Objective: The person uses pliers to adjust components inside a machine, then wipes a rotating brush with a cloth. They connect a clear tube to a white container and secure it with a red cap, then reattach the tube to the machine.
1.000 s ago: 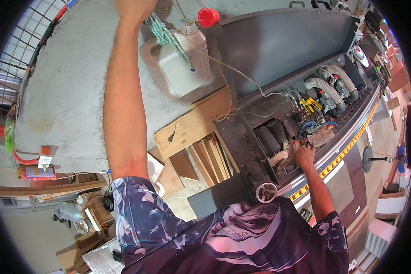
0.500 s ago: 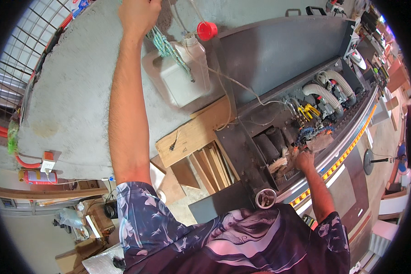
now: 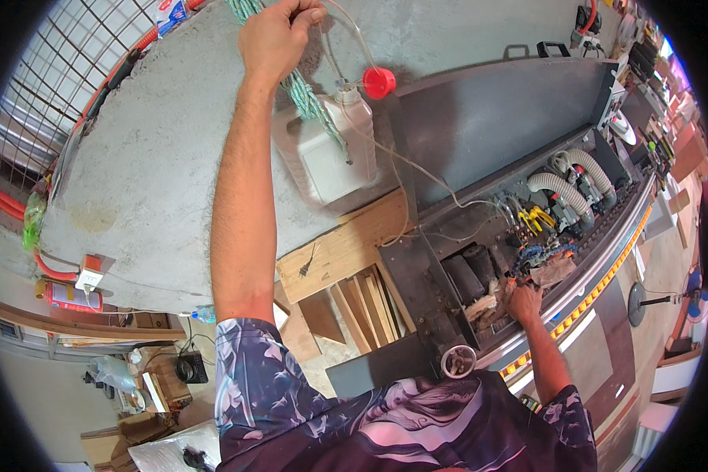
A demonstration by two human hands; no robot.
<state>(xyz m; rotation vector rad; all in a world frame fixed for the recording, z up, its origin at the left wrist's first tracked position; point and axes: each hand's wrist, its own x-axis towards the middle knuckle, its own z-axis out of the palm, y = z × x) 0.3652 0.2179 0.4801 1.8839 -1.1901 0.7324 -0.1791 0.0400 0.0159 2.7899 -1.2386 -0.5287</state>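
Note:
My left hand (image 3: 282, 41) is closed in a pinch on a thin clear tube (image 3: 337, 11) at the top, beside a green-white rope (image 3: 307, 98). Below it stands a translucent white jug (image 3: 325, 156) with tubes at its neck and a red funnel-like piece (image 3: 379, 82) beside it. My right hand (image 3: 525, 301) is inside the dark metal trough (image 3: 433, 283), fingers curled at brown rags (image 3: 488, 311) and a small orange piece; what it grips is too small to make out.
The trough's raised lid (image 3: 495, 110) leans at the back, near ribbed hoses (image 3: 558, 189) and yellow pliers (image 3: 536, 220). Wooden boards (image 3: 346, 240) lie left of the trough. A fire extinguisher (image 3: 71, 296), socket box and wire mesh (image 3: 55, 71) are at left.
The view has shifted, so the scene sits lower and slightly further right. My left hand has moved a little right along the tube; my right hand stays at the rags.

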